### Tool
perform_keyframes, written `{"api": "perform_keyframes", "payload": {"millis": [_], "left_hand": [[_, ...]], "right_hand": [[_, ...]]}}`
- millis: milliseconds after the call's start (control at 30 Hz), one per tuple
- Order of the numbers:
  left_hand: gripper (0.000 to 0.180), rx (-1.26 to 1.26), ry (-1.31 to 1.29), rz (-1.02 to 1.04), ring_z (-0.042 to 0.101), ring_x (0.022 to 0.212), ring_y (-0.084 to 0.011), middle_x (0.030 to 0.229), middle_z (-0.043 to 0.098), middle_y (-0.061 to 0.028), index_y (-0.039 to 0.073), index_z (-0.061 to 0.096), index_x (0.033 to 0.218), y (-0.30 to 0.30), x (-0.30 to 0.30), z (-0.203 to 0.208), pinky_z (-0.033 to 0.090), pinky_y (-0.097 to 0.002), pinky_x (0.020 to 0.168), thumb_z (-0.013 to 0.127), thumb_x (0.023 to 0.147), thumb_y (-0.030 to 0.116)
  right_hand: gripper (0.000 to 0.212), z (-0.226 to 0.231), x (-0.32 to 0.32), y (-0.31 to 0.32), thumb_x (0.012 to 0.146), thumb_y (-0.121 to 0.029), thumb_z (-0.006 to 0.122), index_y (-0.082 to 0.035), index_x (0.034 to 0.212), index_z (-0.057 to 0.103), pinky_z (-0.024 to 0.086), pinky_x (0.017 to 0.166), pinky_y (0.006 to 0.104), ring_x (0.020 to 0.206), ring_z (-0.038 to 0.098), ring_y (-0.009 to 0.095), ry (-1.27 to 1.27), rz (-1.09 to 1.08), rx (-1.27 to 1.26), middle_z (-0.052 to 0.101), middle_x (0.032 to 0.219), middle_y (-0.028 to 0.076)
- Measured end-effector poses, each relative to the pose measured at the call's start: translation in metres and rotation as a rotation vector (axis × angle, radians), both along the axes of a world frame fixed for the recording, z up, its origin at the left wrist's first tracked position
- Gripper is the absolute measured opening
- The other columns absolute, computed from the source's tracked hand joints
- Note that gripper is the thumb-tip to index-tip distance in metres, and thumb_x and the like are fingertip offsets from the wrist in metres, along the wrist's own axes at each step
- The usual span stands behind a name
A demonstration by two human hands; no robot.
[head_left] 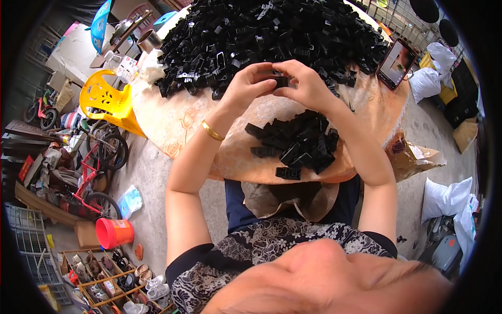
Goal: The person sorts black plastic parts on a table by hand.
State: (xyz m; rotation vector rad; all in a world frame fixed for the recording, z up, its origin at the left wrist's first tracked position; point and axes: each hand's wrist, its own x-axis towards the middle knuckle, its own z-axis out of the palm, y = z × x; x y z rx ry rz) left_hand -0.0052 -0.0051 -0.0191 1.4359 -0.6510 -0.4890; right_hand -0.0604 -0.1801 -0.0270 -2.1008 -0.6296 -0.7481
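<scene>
My left hand (250, 87) and my right hand (304, 83) meet over the table, fingers curled around a small black plastic part (281, 82). Much of that part is hidden behind the fingers. Just beyond them rises a large heap of similar black plastic pieces (261, 39). Nearer to me, between my forearms, lies a smaller pile of black pieces (300, 138). One separate black piece (288, 173) rests by the table's front edge. A gold-coloured bangle (212, 131) circles my left wrist.
The round table has a peach flowered cloth (183, 120). A phone (397, 64) leans at its right side. Brown paper (290, 200) spans my lap; a torn brown bag (413, 157) sits right. Around stand a yellow chair (107, 99), red bucket (114, 233), bicycle (89, 183) and white sacks (444, 198).
</scene>
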Motion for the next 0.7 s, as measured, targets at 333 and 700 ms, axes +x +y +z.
{"api": "perform_keyframes", "payload": {"millis": [333, 700], "left_hand": [[0.052, 0.269, -0.217, -0.283, 0.056, 0.098, -0.014, 0.108, 0.059, -0.0147, -0.002, 0.032, 0.126, -0.002, -0.011, 0.003, 0.047, -0.0262, 0.082, 0.058, 0.08, 0.0], [0.026, 0.765, -0.902, 0.418, 0.06, 0.078, -0.0266, 0.081, 0.063, -0.0117, 0.002, 0.064, 0.091, 0.033, 0.035, 0.013, 0.048, -0.0349, 0.074, 0.069, 0.072, 0.019]], "right_hand": [[0.028, -0.002, 0.02, -0.045, 0.078, -0.016, 0.065, 0.0, 0.101, 0.064, 0.049, 0.067, 0.0245, 0.076, 0.059, 0.011, 0.794, 0.347, 0.241, 0.065, 0.086, 0.005], [0.025, -0.026, 0.026, -0.008, 0.075, -0.018, 0.062, -0.009, 0.099, 0.063, 0.048, 0.071, 0.036, 0.077, 0.057, 0.026, -0.022, -0.249, -0.49, 0.062, 0.081, 0.009]]}}
